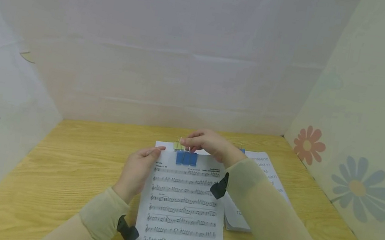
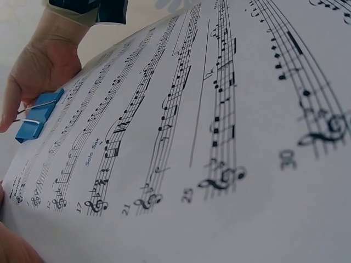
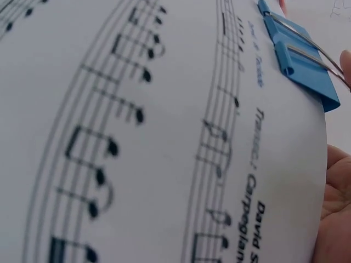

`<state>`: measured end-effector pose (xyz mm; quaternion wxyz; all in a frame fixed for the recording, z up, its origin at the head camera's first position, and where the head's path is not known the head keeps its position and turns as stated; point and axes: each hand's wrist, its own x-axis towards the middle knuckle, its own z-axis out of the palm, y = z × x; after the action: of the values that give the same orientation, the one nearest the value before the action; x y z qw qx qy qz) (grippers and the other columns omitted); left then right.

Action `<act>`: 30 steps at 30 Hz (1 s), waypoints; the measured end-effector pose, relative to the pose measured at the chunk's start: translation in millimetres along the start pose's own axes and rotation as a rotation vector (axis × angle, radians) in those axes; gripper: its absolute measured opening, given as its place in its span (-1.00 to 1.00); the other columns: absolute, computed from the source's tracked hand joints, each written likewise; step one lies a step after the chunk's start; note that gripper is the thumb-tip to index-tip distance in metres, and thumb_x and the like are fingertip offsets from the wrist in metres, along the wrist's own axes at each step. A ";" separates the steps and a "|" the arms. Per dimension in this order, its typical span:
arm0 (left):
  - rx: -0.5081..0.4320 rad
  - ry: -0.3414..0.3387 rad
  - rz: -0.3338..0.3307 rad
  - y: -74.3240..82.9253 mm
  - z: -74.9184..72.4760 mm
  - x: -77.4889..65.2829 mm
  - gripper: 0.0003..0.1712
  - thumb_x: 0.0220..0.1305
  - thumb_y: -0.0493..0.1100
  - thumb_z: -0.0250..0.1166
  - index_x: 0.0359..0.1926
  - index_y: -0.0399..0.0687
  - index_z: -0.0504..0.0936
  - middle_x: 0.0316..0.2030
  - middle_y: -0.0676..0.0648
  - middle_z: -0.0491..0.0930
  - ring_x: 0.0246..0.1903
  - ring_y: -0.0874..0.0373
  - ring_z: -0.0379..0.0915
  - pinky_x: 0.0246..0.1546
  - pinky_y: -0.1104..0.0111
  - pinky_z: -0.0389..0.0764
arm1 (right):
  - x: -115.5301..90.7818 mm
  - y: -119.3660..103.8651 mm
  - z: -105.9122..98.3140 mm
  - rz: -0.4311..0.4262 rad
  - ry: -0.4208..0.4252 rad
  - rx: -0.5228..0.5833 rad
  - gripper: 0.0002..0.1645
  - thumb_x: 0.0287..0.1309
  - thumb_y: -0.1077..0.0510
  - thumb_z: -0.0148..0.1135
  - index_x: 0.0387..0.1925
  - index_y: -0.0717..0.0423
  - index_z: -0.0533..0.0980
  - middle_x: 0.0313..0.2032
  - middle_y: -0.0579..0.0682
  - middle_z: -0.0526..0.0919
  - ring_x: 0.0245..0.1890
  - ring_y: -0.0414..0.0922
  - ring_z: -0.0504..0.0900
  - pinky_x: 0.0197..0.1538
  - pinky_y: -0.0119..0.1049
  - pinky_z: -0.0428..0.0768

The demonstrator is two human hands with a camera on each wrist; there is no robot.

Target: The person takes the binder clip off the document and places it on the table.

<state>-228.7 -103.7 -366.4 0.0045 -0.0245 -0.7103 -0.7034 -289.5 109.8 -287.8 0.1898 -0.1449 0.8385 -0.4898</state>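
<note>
A sheet of printed music [image 1: 182,210] is lifted toward me, with a blue binder clip [image 1: 186,158] on its top edge. My left hand [image 1: 137,170] grips the sheet's upper left edge, thumb on the near face. From behind the top edge, my right hand [image 1: 211,143] pinches the clip's wire handles [image 3: 315,46] between thumb and fingers. The left wrist view shows the same blue clip [image 2: 41,116] with its handles reaching the right fingertips. Part of the right palm [image 3: 334,203] appears past the paper's edge; the sheet's back is hidden.
Behind the music, a yellow binder clip [image 1: 178,146] sits at the top of another white sheet. To the right, a printed paper stack [image 1: 236,223] lies on the wooden table [image 1: 75,168], with a blue clip [image 1: 242,150] on top. Patterned cloth walls [image 1: 192,74] surround the table.
</note>
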 end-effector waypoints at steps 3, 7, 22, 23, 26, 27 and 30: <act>-0.001 0.003 -0.007 1.3 -0.5 -0.7 -0.53 0.35 0.18 0.15 0.10 0.03 0.62 -0.13 -0.08 0.67 -0.24 -0.01 0.65 -0.28 0.17 0.68 | 0.1 0.0 0.9 -0.009 0.015 0.005 -0.64 0.11 -0.08 0.35 -0.18 0.08 0.63 -0.25 0.04 0.61 -0.14 0.00 0.51 0.04 -0.02 0.41; 0.006 0.013 -0.010 1.2 -1.0 -0.9 -0.53 0.35 0.17 0.16 0.10 0.02 0.62 -0.13 -0.08 0.67 -0.24 0.00 0.65 -0.28 0.18 0.68 | 0.6 0.5 1.4 -0.025 0.036 0.013 -0.62 0.13 -0.06 0.34 -0.14 0.12 0.62 -0.26 0.03 0.60 -0.14 0.00 0.49 0.11 0.06 0.37; 0.002 0.023 -0.016 0.0 -0.3 -1.4 -0.52 0.35 0.13 0.16 0.12 -0.05 0.61 -0.14 -0.14 0.67 -0.27 0.01 0.66 -0.28 0.20 0.67 | 1.5 -4.4 3.2 -0.043 0.121 0.054 -0.64 0.18 -0.04 0.30 -0.08 0.08 0.59 -0.22 0.03 0.58 -0.04 0.02 0.47 0.20 0.09 0.28; 0.002 0.022 -0.016 0.0 -0.2 -1.5 -0.52 0.35 0.13 0.17 0.12 -0.05 0.60 -0.14 -0.15 0.67 -0.27 0.01 0.66 -0.28 0.20 0.67 | 1.5 -5.7 3.3 -0.044 0.131 0.060 -0.65 0.18 -0.04 0.31 -0.09 0.08 0.59 -0.22 0.02 0.58 -0.03 0.02 0.46 0.21 0.08 0.28; 0.004 0.024 -0.013 -0.6 -0.1 -1.9 -0.52 0.35 0.12 0.17 0.13 -0.05 0.59 -0.15 -0.15 0.67 -0.28 0.00 0.66 -0.29 0.19 0.67 | 0.8 -9.8 2.8 -0.056 0.158 0.080 -0.65 0.16 -0.05 0.32 -0.12 0.08 0.59 -0.25 0.01 0.57 0.00 0.04 0.46 0.21 0.07 0.27; 0.006 0.025 -0.014 -0.6 -0.2 -2.0 -0.53 0.36 0.12 0.16 0.12 -0.03 0.60 -0.15 -0.14 0.67 -0.28 0.00 0.66 -0.29 0.18 0.67 | 0.8 -10.8 2.4 -0.066 0.164 0.080 -0.65 0.16 -0.05 0.32 -0.14 0.08 0.59 -0.27 0.01 0.57 0.00 0.03 0.45 0.21 0.07 0.27; 0.015 0.026 -0.020 -0.5 -1.0 -2.6 -0.57 0.37 0.13 0.14 0.11 0.03 0.61 -0.14 -0.12 0.67 -0.27 0.00 0.66 -0.29 0.17 0.67 | 0.8 -13.7 1.5 -0.094 0.172 0.084 -0.67 0.16 -0.05 0.32 -0.17 0.10 0.60 -0.28 0.01 0.56 -0.02 0.03 0.45 0.20 0.07 0.27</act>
<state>-226.1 -104.8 -367.0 0.0071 -0.0081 -0.7156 -0.6985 -288.7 101.8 -276.6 0.0998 -0.1337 0.8227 -0.5434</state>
